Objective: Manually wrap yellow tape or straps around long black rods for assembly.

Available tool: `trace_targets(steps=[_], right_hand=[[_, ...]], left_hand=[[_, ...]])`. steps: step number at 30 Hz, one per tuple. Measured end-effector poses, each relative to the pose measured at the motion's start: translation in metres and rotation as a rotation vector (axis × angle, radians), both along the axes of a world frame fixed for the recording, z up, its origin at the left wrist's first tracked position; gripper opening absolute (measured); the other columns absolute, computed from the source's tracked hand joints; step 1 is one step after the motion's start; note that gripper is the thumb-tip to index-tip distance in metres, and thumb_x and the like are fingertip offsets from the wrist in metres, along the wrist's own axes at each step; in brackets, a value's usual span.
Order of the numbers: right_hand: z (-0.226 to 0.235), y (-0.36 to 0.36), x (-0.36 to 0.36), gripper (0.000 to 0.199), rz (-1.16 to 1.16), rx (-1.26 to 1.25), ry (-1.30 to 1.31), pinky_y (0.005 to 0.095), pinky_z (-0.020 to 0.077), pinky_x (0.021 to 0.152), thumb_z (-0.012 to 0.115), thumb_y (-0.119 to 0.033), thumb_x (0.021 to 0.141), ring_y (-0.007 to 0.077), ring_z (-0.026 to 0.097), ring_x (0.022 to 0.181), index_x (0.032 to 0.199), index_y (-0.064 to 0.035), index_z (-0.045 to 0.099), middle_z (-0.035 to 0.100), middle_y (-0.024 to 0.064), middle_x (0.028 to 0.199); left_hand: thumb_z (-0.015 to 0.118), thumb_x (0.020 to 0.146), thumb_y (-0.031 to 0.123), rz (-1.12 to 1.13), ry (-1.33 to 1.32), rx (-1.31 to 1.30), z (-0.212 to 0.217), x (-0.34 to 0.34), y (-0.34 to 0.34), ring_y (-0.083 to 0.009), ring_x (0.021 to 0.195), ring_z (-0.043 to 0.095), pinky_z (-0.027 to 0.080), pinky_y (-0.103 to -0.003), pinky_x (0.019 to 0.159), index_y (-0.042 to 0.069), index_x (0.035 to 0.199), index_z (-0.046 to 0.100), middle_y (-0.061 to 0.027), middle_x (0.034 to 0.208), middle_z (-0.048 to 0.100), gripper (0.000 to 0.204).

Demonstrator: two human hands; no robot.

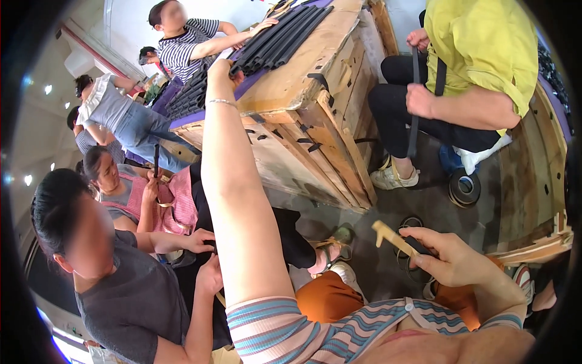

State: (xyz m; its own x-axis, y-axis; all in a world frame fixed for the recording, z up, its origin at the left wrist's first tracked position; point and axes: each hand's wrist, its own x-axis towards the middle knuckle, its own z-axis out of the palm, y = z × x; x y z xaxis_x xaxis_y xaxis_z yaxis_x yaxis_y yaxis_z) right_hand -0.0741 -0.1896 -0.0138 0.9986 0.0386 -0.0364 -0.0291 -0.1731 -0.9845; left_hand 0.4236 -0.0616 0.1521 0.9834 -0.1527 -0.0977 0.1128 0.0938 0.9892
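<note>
- The left hand (221, 68) stretches to 12 o'clock and closes on the near ends of the black rubber strips (279, 33) stacked on the wooden crate (315, 115).
- The strips look long, limp and grippy; one will likely sag unless taken near its middle.
- The right hand (445, 258), at 4 o'clock, pinches a light, stiff yellow plastic tool (391, 235).

Left hand (221, 68) outstretched (arm straight), right hand (445, 258) curled.

Wooden crate (315, 121) and seated co-workers (121, 285) crowd the left hand (221, 70)
</note>
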Motion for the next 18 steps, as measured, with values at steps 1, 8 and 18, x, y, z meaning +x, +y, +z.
trace_targets(steps=[1,8,18], right_hand=[[0.001,0.0,0.0,0.046,0.009,-0.034,0.01,0.0262,0.0415,0.058,0.054,-0.004,0.082,0.0133,0.051,0.063,0.125,-0.0019,0.04,0.056,0.0083,0.072],[0.005,0.002,-0.006,0.044,0.008,-0.037,-0.014,0.028,0.0416,0.056,0.054,-0.005,0.082,0.0151,0.051,0.06,0.124,-0.0011,0.04,0.055,0.0072,0.069],[-0.002,-0.004,-0.008,0.042,-0.015,-0.043,0.002,0.0273,0.0425,0.059,0.053,-0.003,0.081,0.014,0.054,0.065,0.122,-0.0016,0.042,0.057,0.008,0.073]], left_hand=[[0.048,0.084,0.008,0.047,-0.085,0.126,0.003,-0.003,-0.001,-0.0207,0.064,0.048,0.048,-0.032,0.049,0.0,0.09,0.044,-0.0119,0.077,0.044,0.01],[0.05,0.087,0.023,0.085,-0.033,-0.265,0.007,-0.038,-0.004,-0.0287,0.077,0.051,0.053,-0.037,0.055,-0.001,0.112,0.031,-0.0188,0.101,0.044,0.039],[0.048,0.074,-0.002,0.071,-0.264,0.002,-0.038,-0.028,-0.01,-0.0148,0.039,0.042,0.029,-0.025,0.033,-0.001,0.065,0.044,-0.0081,0.055,0.045,0.01]])
